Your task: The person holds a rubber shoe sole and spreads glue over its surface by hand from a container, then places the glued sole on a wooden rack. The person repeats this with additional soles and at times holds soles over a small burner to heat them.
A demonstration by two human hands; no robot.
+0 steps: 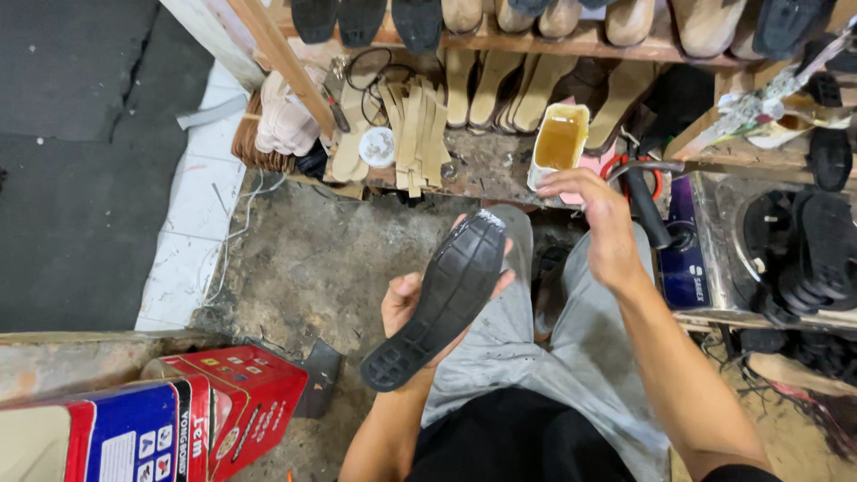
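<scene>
Bare forearms, grey trousers, black top

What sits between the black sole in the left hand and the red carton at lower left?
In the head view, only bare stained concrete floor separates the black sole, held by the left hand, from the red carton.

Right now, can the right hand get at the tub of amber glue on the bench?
Probably yes. The right hand is raised just below the open glue tub, fingers pointing toward it, and nothing sits between them. The left hand holds the black sole lower down, out of that path.
</scene>
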